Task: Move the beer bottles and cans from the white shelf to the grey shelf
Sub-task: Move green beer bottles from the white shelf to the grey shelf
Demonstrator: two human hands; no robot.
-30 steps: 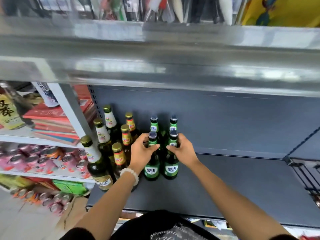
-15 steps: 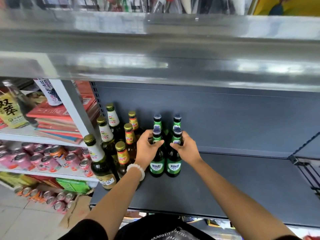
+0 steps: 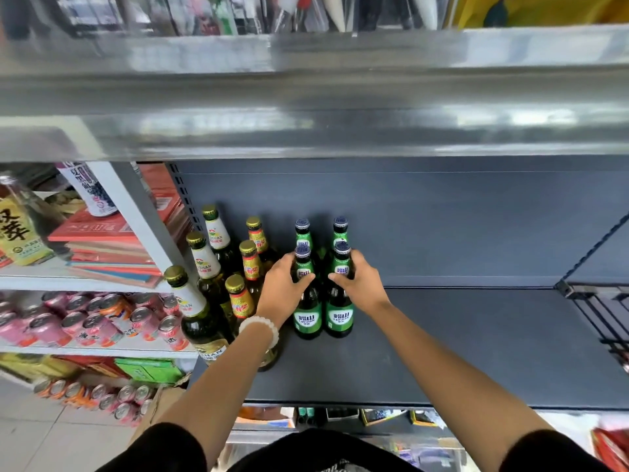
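Two green bottles being set on the grey shelf

At frame centre the left hand [image 3: 284, 287] has its grip wrapped round the neck of the front left green bottle [image 3: 307, 311], and the right hand [image 3: 357, 284] clasps the front right green bottle [image 3: 339, 310]; both stand upright on the grey shelf [image 3: 476, 352], touching each other, just in front of two more green bottles [image 3: 303, 233]. Six gold-capped bottles [image 3: 211, 264] stand beside them at left. So ten bottles look moved. On the white shelf [image 3: 102, 349], lower left of the frame, many cans [image 3: 88, 321] still wait; the job seems well short of finished.
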